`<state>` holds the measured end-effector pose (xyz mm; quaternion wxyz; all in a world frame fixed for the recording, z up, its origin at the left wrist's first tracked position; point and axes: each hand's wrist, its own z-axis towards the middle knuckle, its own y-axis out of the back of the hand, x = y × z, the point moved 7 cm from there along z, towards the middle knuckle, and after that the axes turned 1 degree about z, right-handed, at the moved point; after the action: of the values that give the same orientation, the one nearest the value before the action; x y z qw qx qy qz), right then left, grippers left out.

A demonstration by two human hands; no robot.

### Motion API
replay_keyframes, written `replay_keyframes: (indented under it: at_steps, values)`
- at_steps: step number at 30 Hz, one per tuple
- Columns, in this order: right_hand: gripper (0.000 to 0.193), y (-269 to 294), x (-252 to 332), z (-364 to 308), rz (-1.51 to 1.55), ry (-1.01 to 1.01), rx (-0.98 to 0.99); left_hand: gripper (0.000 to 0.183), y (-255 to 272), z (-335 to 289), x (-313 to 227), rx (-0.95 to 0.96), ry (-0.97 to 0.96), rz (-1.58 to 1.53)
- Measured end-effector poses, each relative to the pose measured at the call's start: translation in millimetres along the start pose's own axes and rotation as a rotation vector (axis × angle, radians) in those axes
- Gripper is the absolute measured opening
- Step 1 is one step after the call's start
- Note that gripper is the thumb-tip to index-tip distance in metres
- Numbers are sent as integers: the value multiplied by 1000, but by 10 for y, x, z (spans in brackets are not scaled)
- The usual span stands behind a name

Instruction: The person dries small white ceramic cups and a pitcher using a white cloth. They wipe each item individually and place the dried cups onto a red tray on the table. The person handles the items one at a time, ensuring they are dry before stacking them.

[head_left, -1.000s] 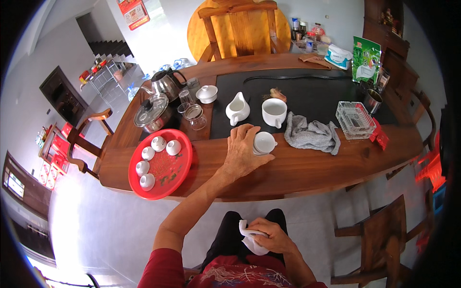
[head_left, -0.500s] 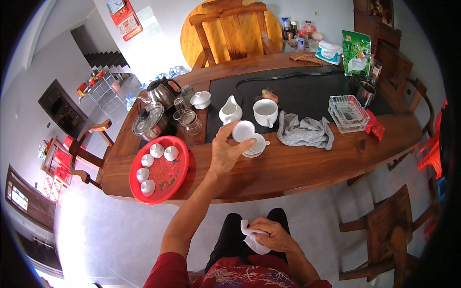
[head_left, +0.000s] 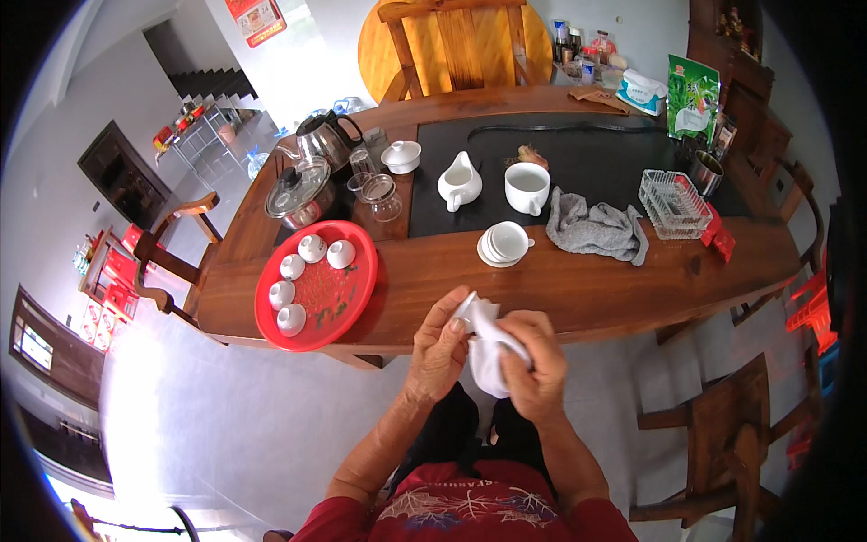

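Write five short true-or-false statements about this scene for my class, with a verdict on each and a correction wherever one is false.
1. The right hand grips a white cloth. True.
2. The red tray holds only three small cups. False: five white cups are on it.
3. The left hand lies flat on the table. False: it is off the table, holding what looks like a small white teacup.
4. The grey towel lies to the right of the large white handled cup. True.
5. The lidded white bowl stands right of the white pitcher. False: it stands to the left of it.
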<state>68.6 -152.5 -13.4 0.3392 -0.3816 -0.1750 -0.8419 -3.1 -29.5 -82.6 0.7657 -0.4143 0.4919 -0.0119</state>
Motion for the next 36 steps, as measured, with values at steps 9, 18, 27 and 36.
replay_keyframes:
  at_steps: [9,18,27,36]
  values:
    - [17,-140,-469,158,109,-335,-9,21,109,-261,164,-6,-6,171]
    - [36,-409,-34,-167,-439,289,-52,27,140,-301,197,-138,100,-92]
    - [14,-144,-316,-14,69,-274,-63,35,-52,-396,138,-70,173,-256]
    - [38,-346,166,-400,-413,448,-24,37,-12,-430,181,-142,255,-437]
